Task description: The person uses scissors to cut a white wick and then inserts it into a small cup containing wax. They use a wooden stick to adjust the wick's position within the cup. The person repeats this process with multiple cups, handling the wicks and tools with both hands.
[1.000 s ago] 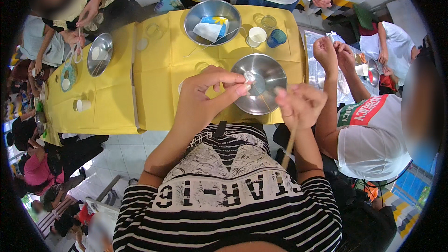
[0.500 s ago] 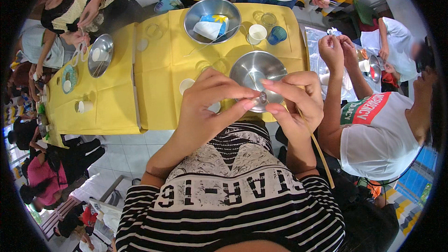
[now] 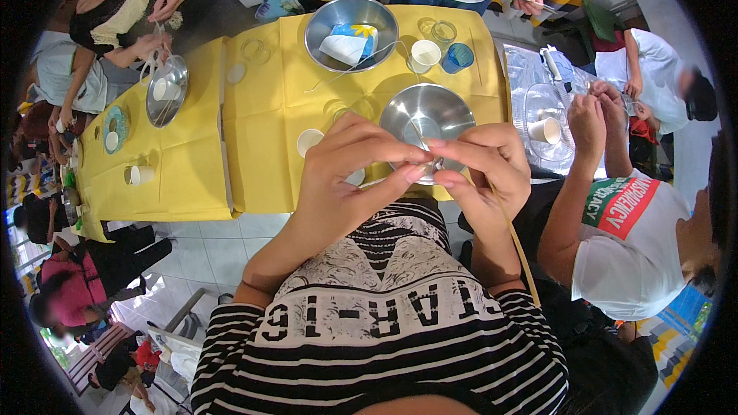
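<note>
Over the near edge of the yellow table, my left hand [image 3: 350,157] and my right hand [image 3: 492,165] meet, thumbs and forefingers pinched together. Between the fingertips sits a small silvery metal ring [image 3: 438,163], mostly covered by the fingers. A thin tan strip [image 3: 516,242] runs by my right hand and hangs down past the wrist. Its short upper part shows above the fingertips; whether it passes through the ring I cannot tell. Just beyond the hands stands a steel bowl [image 3: 427,111], partly hidden by them.
On the yellow tablecloth [image 3: 265,138] are another steel bowl [image 3: 351,11] holding a blue-and-white packet, a white cup [image 3: 424,55], a blue glass [image 3: 457,58] and a glass jar [image 3: 443,31]. A person in a white shirt [image 3: 634,253] sits close on my right. Others work around the tables.
The silvery ring has tilted between my fingertips and more of it is covered. The strip's upper part now shows above them. The neighbour's hands on the right have moved away from me.
</note>
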### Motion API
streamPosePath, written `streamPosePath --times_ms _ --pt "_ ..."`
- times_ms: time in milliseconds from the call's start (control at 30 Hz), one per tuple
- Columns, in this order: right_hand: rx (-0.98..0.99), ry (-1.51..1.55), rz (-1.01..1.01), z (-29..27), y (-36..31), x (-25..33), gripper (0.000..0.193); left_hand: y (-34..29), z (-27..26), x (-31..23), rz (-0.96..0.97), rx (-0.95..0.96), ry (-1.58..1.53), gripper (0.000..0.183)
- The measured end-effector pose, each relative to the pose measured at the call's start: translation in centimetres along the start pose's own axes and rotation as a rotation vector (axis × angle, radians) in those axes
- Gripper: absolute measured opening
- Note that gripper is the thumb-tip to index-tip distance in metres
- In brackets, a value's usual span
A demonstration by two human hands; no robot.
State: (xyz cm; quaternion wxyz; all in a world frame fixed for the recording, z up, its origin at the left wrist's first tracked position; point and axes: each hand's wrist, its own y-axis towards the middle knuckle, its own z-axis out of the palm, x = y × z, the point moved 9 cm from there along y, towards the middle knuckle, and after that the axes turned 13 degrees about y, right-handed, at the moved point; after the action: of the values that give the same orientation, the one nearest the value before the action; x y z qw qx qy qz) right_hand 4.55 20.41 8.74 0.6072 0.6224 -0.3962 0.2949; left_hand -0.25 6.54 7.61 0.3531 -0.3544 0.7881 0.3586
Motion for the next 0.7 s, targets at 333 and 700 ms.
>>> streamPosePath --times_ms 333,700 --pt "0.047 0.062 0.054 -0.2 0.3 -0.4 0.03 0.3 -0.1 0.3 0.045 0.018 -0.026 0.015" --pt "0.047 0.112 0.277 -0.2 0.6 -2.0 0.017 0.4 0.6 2.1 -0.023 0.048 -0.143 0.014"
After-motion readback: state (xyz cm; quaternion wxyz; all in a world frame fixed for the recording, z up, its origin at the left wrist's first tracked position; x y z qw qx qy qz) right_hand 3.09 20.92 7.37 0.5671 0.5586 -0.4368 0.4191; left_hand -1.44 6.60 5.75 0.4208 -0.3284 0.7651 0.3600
